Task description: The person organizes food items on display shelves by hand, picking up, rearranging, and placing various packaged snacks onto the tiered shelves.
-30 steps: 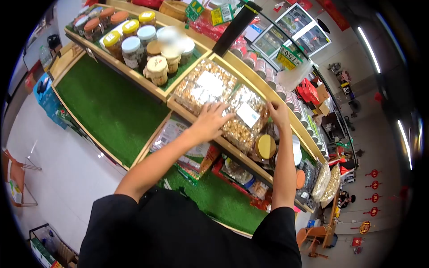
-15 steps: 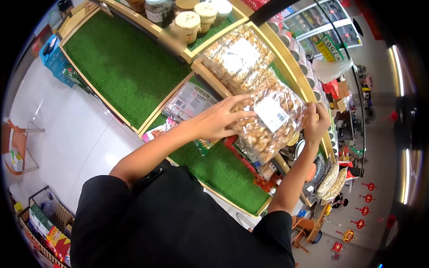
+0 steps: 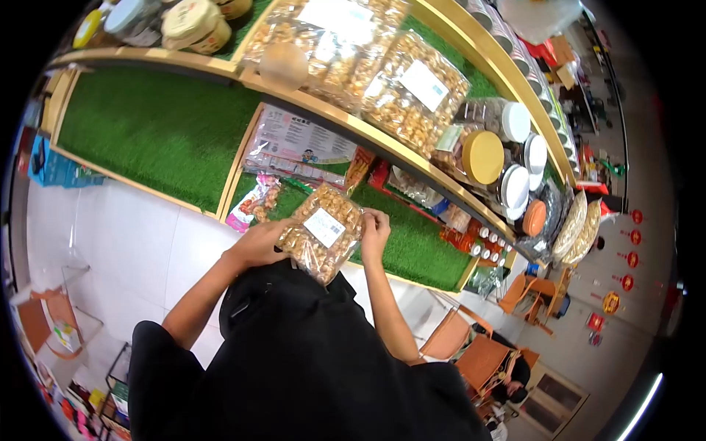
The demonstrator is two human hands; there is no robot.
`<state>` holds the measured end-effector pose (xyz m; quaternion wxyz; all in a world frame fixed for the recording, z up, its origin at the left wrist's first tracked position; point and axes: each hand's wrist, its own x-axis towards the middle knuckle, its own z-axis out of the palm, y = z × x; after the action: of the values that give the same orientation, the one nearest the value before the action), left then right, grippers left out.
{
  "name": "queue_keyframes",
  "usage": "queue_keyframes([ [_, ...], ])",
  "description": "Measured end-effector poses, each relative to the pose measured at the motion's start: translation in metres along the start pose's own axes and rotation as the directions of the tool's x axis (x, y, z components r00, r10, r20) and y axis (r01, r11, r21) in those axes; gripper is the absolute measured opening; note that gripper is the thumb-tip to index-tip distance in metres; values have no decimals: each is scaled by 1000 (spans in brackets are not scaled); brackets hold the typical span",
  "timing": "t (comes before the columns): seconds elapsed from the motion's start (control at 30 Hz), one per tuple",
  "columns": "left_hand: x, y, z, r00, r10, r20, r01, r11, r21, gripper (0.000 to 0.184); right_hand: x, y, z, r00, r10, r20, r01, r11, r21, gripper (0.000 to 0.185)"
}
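A clear bag of brown nuts (image 3: 312,246) with a white label hangs close in front of my body, held from both sides. My left hand (image 3: 259,244) grips its left edge, and my right hand (image 3: 375,229) pinches its right edge. Beyond it, on the upper shelf, lie similar bags, one (image 3: 418,92) with a white label facing up and a larger one (image 3: 331,44) to its left. Below them, flat printed packets (image 3: 298,140) and a small pink packet (image 3: 254,202) rest on the lower green shelf.
Jars with white and yellow lids (image 3: 483,157) stand right of the bags; more jars (image 3: 195,26) are at upper left. Small red bottles (image 3: 478,242) sit on the lower shelf (image 3: 419,253). Brown chairs (image 3: 482,360) and a seated person (image 3: 515,378) are at lower right.
Both hands have lifted a bag of nuts off the upper shelf and brought it down towards my body. The view has shifted, with the shelves now higher in the frame.
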<state>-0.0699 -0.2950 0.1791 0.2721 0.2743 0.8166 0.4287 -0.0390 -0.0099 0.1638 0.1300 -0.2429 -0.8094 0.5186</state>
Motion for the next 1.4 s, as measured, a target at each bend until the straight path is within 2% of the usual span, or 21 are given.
queue_keyframes([
  [0.07, 19, -2, 13, 996, -25, 90, 24, 1000, 16, 69, 9, 44, -9, 991, 131, 27, -130, 991, -8, 14],
  [0.13, 35, -11, 42, 988, -28, 152, 28, 1000, 1, 67, 16, 85, -22, 870, 478, 123, -493, 850, 184, 14],
  [0.17, 47, -9, 55, 990, -10, 142, 23, 996, -87, 66, 20, 116, -29, 946, 325, 17, -325, 945, 19, 13],
  [0.27, 85, -26, 123, 981, -21, 194, 54, 984, -169, 66, 32, 137, -43, 980, 123, -156, -146, 979, -144, 16],
  [0.33, 104, -30, 161, 969, -91, 232, 136, 972, -190, 69, 44, 137, -52, 960, 246, -136, -252, 967, -28, 26],
  [0.4, 112, -34, 179, 955, -96, 280, 163, 960, -227, 73, 55, 168, -63, 999, 19, 46, -8, 974, -224, 41],
  [0.43, 114, -45, 188, 937, -105, 333, 176, 966, -191, 75, 58, 168, -59, 948, 309, 76, -317, 939, 131, 55],
  [0.47, 115, -55, 197, 914, -116, 389, 187, 971, -149, 76, 53, 167, -59, 945, 324, 50, -328, 933, 148, 55],
  [0.53, 112, -67, 200, 915, -156, 373, 172, 985, -10, 64, 46, 121, -53, 803, 595, -40, -515, 726, 455, 54],
  [0.6, 108, -72, 176, 811, -252, 527, 333, 941, -62, 46, 26, 152, -48, 807, 591, 15, -492, 657, 571, 47],
  [0.67, 94, -95, 161, 882, -246, 402, 298, 952, -72, 37, 0, 175, -38, 866, 472, 162, -494, 763, 417, 37],
  [0.73, 86, -83, 114, 823, -412, 392, 448, 894, -1, 37, -33, 139, -36, 789, 550, 274, -614, 690, 382, 29],
  [0.8, 75, -75, 73, 839, -500, 212, 538, 820, -196, 33, -62, 192, -24, 785, 411, 464, -592, 719, 365, 25],
  [0.83, 71, -65, 47, 830, -535, 159, 552, 744, -376, 32, -69, 176, -29, 710, 469, 525, -684, 634, 360, 24],
  [0.87, 69, -46, 18, 884, -468, -2, 435, 823, -366, 31, -73, 155, -37, 626, 511, 590, -766, 545, 342, 24],
  [0.93, 59, -20, -36, 881, -433, -190, 292, 814, -502, 30, -74, 128, -40, 589, 532, 608, -762, 616, 199, 24],
  [1.0, 53, 20, -84, 782, -400, -479, 195, 886, -421, 28, -60, 105, -37, 598, 417, 685, -670, 728, 142, 25],
  [1.1, 52, 61, -141, 648, -284, -707, 71, 946, -316, 27, -16, 52, -26, 690, 105, 716, -446, 841, 306, 29],
  [1.2, 62, 97, -175, 583, -145, -799, 25, 987, -161, 30, 30, -27, -18, 770, -253, 586, -98, 860, 501, 26],
  [1.27, 70, 112, -189, 554, -57, -830, 7, 998, -64, 35, 55, -84, -21, 721, -296, 626, -98, 851, 516, 24],
  [1.4, 89, 120, -211, 541, -72, -838, 101, 995, -21, 45, 88, -161, -3, 774, -452, 443, 61, 750, 658, 32],
])
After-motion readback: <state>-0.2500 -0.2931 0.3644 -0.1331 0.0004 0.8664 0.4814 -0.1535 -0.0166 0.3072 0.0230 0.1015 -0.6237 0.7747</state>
